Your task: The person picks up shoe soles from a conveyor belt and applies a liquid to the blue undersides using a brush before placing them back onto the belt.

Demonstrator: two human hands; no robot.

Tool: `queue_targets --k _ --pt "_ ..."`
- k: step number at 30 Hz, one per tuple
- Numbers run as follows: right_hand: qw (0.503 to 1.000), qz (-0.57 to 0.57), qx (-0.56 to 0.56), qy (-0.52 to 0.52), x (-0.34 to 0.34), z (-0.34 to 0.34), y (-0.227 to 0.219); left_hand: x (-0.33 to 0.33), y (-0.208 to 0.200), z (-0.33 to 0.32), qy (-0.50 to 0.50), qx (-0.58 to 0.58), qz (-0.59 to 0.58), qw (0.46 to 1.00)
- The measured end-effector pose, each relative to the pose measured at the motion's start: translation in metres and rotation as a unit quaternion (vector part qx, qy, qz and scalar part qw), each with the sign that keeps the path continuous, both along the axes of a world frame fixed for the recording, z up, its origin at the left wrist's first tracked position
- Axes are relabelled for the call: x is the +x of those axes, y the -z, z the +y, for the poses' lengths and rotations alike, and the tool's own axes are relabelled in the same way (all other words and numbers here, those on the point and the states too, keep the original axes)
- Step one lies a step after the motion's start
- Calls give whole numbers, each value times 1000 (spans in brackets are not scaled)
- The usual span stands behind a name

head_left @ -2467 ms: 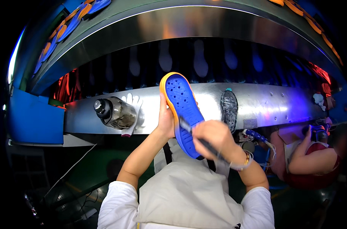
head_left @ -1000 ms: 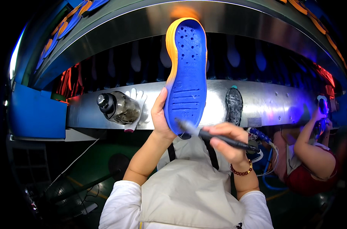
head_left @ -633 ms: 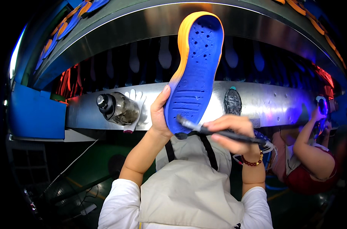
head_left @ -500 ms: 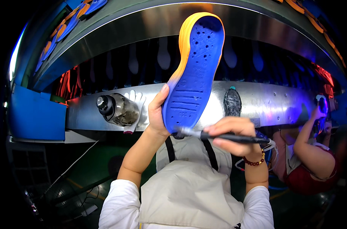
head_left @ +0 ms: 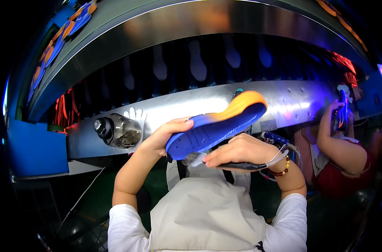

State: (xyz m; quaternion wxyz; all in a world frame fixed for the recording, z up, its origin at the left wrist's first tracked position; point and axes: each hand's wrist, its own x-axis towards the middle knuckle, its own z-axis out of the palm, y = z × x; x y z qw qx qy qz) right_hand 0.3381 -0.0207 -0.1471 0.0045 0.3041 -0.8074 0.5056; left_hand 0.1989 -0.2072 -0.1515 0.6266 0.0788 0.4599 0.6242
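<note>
My left hand [head_left: 168, 133] grips a blue and orange shoe sole [head_left: 199, 136] by its near left end, thumb on top. The sole is tilted, its orange rim [head_left: 246, 102] up at the far right end, its grooved blue face toward me. In my right hand [head_left: 243, 152] is a brush [head_left: 237, 165] with a dark handle and a pale wire at its back end. Its grey bristles [head_left: 192, 158] are at the sole's near edge; whether they touch it I cannot tell. A beaded bracelet circles my right wrist.
A metal ledge [head_left: 165, 105] runs across, carrying a dark translucent bottle [head_left: 119, 130] and a white glove [head_left: 137, 117]. Beyond it, several sole shapes [head_left: 198, 63] hang in a dark opening with red glow at both ends. A co-worker's arm [head_left: 327, 122] is at the right.
The sole has turned clockwise and tipped, its far end swinging right and down. The brush has shifted slightly left and lower. My view has turned a little, moving the bottle left.
</note>
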Motion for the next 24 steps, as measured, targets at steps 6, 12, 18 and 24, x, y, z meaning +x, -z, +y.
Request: queue_targets --k 6,12,18,24 --pt "999 -46 1 12 5 17 -6 4 -7 -1 35 -44 -14 998" --pt "995 -53 86 -5 15 31 -14 7 -1 -8 53 -74 31 995" --pt "986 -88 137 23 15 42 -8 3 -1 -14 85 -113 111 984" --pt "987 -103 -33 115 7 60 13 -1 -2 -20 9 -59 72 996"
